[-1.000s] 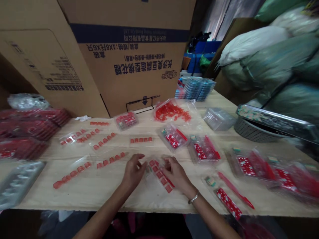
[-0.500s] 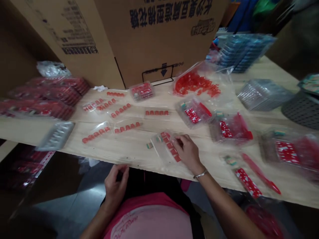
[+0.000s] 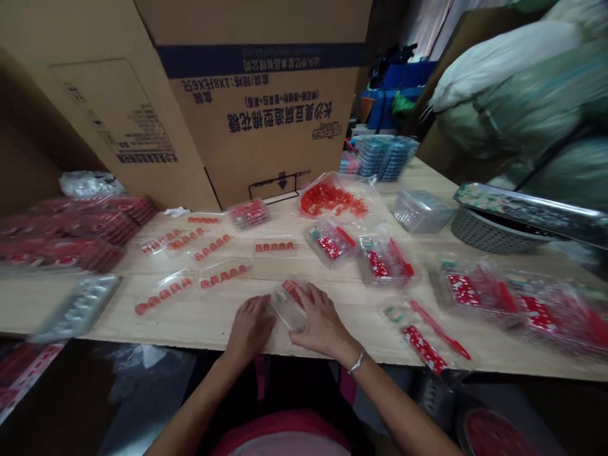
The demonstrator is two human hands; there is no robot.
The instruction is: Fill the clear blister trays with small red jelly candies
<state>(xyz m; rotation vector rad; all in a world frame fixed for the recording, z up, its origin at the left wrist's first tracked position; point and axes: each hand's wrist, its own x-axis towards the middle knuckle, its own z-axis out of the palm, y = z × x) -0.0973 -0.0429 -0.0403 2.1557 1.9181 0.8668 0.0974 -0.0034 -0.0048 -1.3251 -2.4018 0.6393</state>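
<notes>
A small clear plastic tray (image 3: 287, 304) with red nail pieces in it lies on the wooden table (image 3: 199, 323) near the front edge. My left hand (image 3: 250, 328) rests on the table at the tray's left side, fingers curled against it. My right hand (image 3: 321, 323) covers the tray's right side, fingers pressed on it. Rows of red nails on clear strips (image 3: 223, 277) lie to the left of my hands.
A big cardboard box (image 3: 256, 107) stands at the back. Stacks of filled red packs (image 3: 71, 231) sit left, an empty grey tray (image 3: 76, 307) near the left edge. Packs with red tools (image 3: 384, 259) and a loose red file (image 3: 439, 339) lie right, beside a grey basket (image 3: 489, 234).
My left hand came up from my lap to the tray's left side. My right hand stayed on the tray. The view tilted back up toward the box.
</notes>
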